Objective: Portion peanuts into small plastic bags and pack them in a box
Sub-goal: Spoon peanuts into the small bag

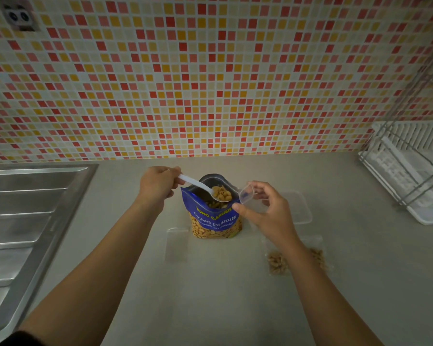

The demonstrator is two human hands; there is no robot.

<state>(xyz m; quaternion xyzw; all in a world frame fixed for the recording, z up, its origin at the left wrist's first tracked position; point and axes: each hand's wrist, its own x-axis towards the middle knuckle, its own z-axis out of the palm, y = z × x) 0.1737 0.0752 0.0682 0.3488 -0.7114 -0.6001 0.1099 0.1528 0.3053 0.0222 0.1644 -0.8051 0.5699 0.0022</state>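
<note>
A blue bag of salted peanuts (pixel 214 221) stands open in the middle of the counter. My left hand (pixel 158 182) grips the handle of a white plastic spoon (pixel 198 184); its bowl, heaped with peanuts, hovers over the bag's mouth. My right hand (pixel 268 212) pinches a small clear plastic bag (pixel 246 194) held open just right of the spoon. Two filled small bags (pixel 278 262) lie on the counter under my right forearm. An empty small bag (pixel 176 244) lies left of the peanut bag. A clear plastic box (pixel 298 208) sits behind my right hand.
A steel sink drainboard (pixel 30 221) fills the left side. A white dish rack with a wire frame (pixel 410 171) stands at the right. The mosaic-tiled wall (pixel 210 83) rises behind the grey counter (pixel 223 295).
</note>
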